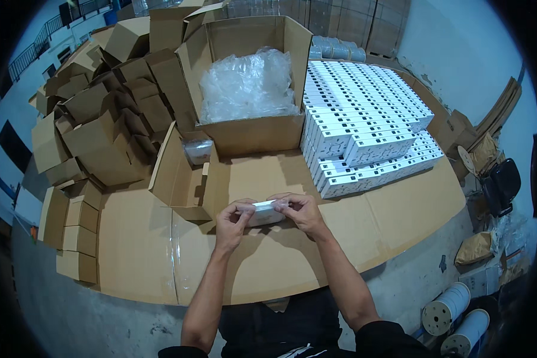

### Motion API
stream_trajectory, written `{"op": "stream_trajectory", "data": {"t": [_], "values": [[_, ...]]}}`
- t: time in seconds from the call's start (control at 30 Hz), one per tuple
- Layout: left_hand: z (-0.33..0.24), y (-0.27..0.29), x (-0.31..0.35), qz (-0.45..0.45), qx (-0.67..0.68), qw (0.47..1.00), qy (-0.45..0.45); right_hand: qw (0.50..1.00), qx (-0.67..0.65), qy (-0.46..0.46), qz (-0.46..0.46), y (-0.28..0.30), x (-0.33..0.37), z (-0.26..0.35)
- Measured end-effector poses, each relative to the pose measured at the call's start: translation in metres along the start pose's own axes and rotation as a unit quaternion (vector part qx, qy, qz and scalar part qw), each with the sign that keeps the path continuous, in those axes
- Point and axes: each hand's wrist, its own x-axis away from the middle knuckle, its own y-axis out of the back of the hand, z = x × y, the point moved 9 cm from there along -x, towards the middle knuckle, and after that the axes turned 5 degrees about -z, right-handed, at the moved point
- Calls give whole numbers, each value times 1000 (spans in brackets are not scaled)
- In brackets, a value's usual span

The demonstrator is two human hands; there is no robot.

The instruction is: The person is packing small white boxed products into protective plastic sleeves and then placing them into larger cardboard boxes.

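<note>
Between my two hands, close to the table's near side, is a small white box in a clear plastic bag [265, 216]. My left hand [232, 223] pinches the left end of the bag. The fingers of my right hand [303, 213] grip the clear plastic at its right end. Just left and beyond my hands stands an open small carton [184, 194], with a plastic-wrapped item [198, 153] inside near its far end. A large open carton [250, 132] farther back holds a heap of clear plastic bags [249, 86].
Stacked white boxes [380, 150] cover the table's right side. Open empty cartons [104, 134] pile up at the left, and folded small cartons [79, 234] stand at the left edge. Cardboard [137, 256] covers the table. Spools [446, 307] lie on the floor at right.
</note>
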Motion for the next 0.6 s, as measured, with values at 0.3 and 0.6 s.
{"op": "stream_trajectory", "data": {"t": [0.3, 0.6], "values": [[4, 9, 8, -110, 43, 993, 16, 994, -95, 52, -9, -5, 5, 0], [20, 10, 7, -133, 88, 985, 64, 983, -92, 70, -142, 7, 8, -2]]}}
